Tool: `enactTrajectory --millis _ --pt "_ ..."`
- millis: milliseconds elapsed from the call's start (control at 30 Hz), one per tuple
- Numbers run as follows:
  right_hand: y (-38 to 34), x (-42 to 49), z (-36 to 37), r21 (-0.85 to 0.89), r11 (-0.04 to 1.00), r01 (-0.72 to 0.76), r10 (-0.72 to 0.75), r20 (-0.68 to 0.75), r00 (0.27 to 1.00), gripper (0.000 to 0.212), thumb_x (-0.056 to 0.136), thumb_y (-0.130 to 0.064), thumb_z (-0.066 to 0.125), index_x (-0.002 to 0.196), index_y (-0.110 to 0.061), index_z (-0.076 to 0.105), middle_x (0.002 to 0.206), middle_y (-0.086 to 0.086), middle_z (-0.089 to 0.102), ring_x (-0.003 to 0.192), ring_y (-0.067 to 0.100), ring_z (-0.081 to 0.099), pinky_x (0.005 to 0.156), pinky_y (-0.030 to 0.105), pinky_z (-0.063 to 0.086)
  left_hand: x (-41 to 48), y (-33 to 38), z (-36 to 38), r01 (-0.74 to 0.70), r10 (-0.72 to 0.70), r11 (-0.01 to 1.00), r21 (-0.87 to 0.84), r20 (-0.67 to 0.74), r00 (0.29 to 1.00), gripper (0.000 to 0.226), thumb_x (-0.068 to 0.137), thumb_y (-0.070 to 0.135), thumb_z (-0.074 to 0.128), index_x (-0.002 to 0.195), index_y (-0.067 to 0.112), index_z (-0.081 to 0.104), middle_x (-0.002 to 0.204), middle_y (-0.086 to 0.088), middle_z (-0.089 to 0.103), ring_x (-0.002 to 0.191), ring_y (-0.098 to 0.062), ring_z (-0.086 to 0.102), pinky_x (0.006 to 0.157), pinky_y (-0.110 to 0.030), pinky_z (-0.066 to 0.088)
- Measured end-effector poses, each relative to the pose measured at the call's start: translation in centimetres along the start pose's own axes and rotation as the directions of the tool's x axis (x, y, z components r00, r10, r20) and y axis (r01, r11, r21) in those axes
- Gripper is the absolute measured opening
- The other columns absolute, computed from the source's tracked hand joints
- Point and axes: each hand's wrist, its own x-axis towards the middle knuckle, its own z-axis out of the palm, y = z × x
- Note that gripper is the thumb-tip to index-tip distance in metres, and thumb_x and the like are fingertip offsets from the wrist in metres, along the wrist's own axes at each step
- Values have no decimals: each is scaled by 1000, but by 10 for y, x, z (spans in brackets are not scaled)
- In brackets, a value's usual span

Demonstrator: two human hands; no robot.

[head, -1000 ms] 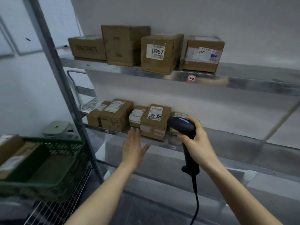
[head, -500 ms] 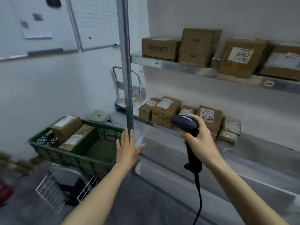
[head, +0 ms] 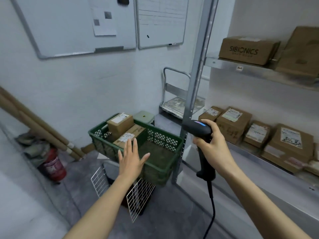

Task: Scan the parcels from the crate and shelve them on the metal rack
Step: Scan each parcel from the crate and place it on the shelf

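Observation:
A green plastic crate (head: 160, 168) stands left of the metal rack (head: 194, 94) and holds two brown parcels: a taller box (head: 120, 125) and a flat one (head: 129, 136) leaning against it. My left hand (head: 132, 158) hovers flat and empty over the crate's near side, fingers straight. My right hand (head: 213, 144) grips the handle of a black barcode scanner (head: 196, 129), whose cable hangs down. Several labelled parcels (head: 233, 125) sit on the rack's middle shelf, and a SIBIONICS box (head: 246, 50) sits on the upper shelf.
The crate rests on a white wire stand (head: 138, 199). A red fire extinguisher (head: 54, 167) and cardboard tubes (head: 34, 125) are at the left wall. A hand trolley (head: 174, 102) and a pale green stool (head: 144, 116) stand behind the crate. Whiteboards (head: 77, 25) hang above.
The view has swung left from the rack's shelves to the crate. My open left hand now hangs over the crate; my right hand keeps hold of the scanner.

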Motion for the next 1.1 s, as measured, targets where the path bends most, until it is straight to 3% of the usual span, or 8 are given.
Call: enactTrajectory --millis 233,500,667,767,900,1100 --pt "-5 46 65 20 1000 22 -23 103 994 49 88 -13 64 121 -42 45 99 -17 58 69 3 60 58 21 47 22 -61 -14 127 -127 992 1 -18 992 88 87 70 22 153 15 0 160 -9 -7 148 -23 -6 116 -51 4" --pt "-2 126 131 106 992 63 -82 188 979 46 88 -6 62 117 -39 46 97 -18 57 64 -7 56 52 7 41 85 -117 -17 214 -214 976 39 -16 977 88 86 71 21 152 20 -4 160 -8 -9 148 -22 -6 117 -52 3" --pt "5 184 160 127 991 39 -70 253 965 47 88 -9 63 123 -35 46 103 -10 59 74 4 58 60 12 42 131 -137 -12 246 -245 968 43 -24 969 90 81 75 15 153 22 -3 160 -7 -8 147 -21 -7 116 -51 2" --pt "10 210 177 134 990 32 -68 276 959 47 88 -8 62 122 -38 46 103 -9 60 74 7 59 60 14 42 155 -147 -9 270 -269 962 42 -33 963 86 85 71 19 153 22 -2 161 -7 -6 147 -20 -7 117 -51 3" --pt "19 236 198 111 993 28 -59 285 957 47 87 -8 62 122 -36 47 103 -9 59 66 -2 57 55 11 43 179 -162 -3 287 -287 957 43 -5 958 83 89 68 23 153 22 -2 161 -7 -7 147 -20 -7 117 -51 2" --pt "27 274 232 86 996 15 -37 261 965 47 86 -8 65 120 -37 48 103 -16 60 83 1 60 63 7 42 224 -194 6 271 -273 962 40 28 962 82 89 68 23 153 21 -1 161 -9 -4 148 -22 -3 117 -52 4"
